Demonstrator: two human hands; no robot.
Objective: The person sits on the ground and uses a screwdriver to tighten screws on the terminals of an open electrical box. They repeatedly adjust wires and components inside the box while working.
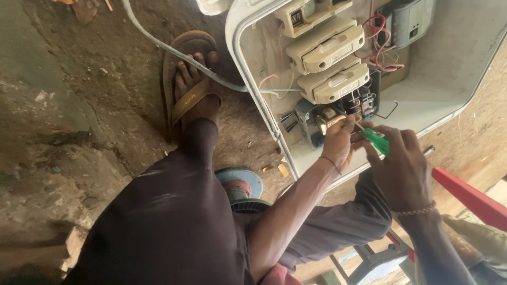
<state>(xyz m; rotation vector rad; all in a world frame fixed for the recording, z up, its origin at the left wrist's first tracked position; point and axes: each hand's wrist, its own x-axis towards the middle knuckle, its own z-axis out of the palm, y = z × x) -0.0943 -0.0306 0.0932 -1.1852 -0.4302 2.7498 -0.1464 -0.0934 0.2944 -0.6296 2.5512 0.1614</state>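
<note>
A slip looked the likeliest trouble: the thin shaft of the green-handled screwdriver (pixel 376 141) was crowded by red and white loose wires (pixel 381 55), and a jolt could have skidded it off the small dark terminal block (pixel 330 117) into them. The right hand (pixel 404 169) was closed around the handle, its tip aimed left at the block. The left hand (pixel 338 143) pinched the block's near edge, fingers closed on it. All this sat low in the open grey metal electrical box (pixel 449 79), below two cream fuse carriers (pixel 327 50), on the dirt floor (pixel 79 105).
</note>
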